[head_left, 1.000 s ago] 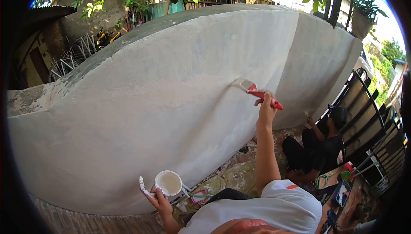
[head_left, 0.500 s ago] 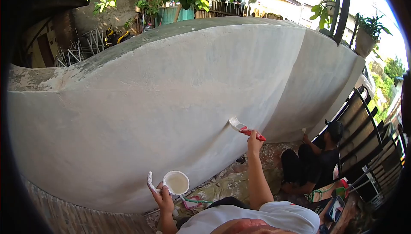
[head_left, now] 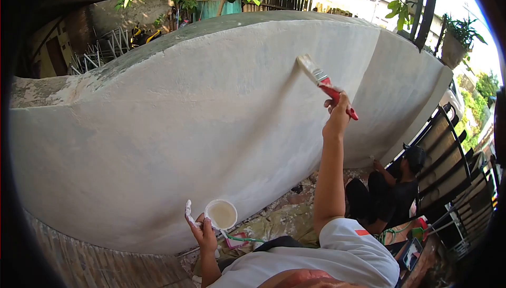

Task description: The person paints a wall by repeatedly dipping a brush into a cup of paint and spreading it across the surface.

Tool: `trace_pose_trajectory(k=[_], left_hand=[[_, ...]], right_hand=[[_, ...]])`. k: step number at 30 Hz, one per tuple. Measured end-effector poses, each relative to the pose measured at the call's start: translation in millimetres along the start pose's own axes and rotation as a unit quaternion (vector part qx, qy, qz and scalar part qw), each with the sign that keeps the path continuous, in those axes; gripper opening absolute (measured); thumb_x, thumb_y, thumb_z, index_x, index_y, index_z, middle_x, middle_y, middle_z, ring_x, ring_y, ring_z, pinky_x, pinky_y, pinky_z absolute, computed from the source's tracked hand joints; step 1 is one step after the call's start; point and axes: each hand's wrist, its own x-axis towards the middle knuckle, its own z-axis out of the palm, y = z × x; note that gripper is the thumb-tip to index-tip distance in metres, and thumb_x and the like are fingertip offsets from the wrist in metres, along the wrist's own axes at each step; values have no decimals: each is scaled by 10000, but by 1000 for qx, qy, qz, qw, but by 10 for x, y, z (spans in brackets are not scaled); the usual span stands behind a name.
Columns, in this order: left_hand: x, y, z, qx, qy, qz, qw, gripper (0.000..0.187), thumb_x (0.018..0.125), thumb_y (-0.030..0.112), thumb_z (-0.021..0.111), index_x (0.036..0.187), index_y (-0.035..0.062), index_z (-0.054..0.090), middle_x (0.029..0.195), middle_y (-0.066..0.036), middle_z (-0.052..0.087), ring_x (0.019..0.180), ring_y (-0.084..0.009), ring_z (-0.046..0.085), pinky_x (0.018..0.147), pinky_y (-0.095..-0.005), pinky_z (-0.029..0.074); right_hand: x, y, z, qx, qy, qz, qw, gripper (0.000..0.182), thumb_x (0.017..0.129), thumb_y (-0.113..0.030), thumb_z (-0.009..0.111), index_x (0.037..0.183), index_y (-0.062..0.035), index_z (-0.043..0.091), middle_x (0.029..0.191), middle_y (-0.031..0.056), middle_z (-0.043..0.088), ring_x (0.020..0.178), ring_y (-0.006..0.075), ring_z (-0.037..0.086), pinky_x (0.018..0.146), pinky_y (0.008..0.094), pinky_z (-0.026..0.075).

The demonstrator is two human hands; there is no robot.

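Note:
My right hand [head_left: 338, 110] is closed on the red handle of a paintbrush [head_left: 327, 86], held up against the upper part of the pale wall [head_left: 211, 109]. The bristles touch the wall surface or lie very close to it. Low in the view, my left hand [head_left: 204, 231] grips a round white cup [head_left: 221, 215] with pale liquid inside. One white-smeared finger of that hand sticks up beside the cup.
A person in black [head_left: 392, 188] crouches at the wall's right end, one hand near the wall. Behind them stands a dark metal gate [head_left: 440, 156]. A crumpled cloth [head_left: 284, 219] covers ground below the wall. A potted plant [head_left: 454, 48] is at upper right.
My right hand has moved the brush upward and slightly right along the wall. The left hand and cup have shifted slightly right and up.

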Motion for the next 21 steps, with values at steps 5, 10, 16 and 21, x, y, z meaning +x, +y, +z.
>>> trace_pose_trajectory(k=[5, 10, 16, 21], left_hand=[[-18, 103, 43, 18, 17, -15, 1000, 657, 860, 2, 410, 1443, 128, 136, 836, -18, 546, 572, -19, 352, 447, -167, 262], [-53, 104, 106, 54, 32, -11, 998, 611, 882, 51, 414, 1441, 159, 193, 935, -41, 563, 599, -23, 370, 459, -168, 265], [16, 65, 74, 77, 20, 6, 997, 621, 866, 45, 420, 1437, 162, 204, 956, -48, 569, 605, -24, 377, 454, -167, 261], [15, 28, 125, 84, 40, 9, 996, 617, 861, 53, 428, 1430, 142, 207, 940, -37, 562, 594, -25, 373, 447, -164, 253]], right_hand=[[-780, 1379, -1064, -137, 97, 145, 975, 262, 881, -271, 492, 890, -49, 632, 778, 20, 628, 518, 84, 482, 541, 225, 397], [-881, 1836, -1589, -216, 146, 189, 947, 188, 830, -202, 544, 746, -38, 583, 629, 25, 569, 523, 105, 493, 479, 250, 393], [140, 49, -333, -3, 39, 37, 999, 204, 839, -187, 550, 834, 0, 630, 809, 40, 637, 579, 106, 500, 549, 243, 391], [105, 189, -411, 4, 46, 6, 999, 252, 875, -214, 506, 887, -24, 671, 760, 24, 627, 531, 82, 454, 506, 236, 366]])
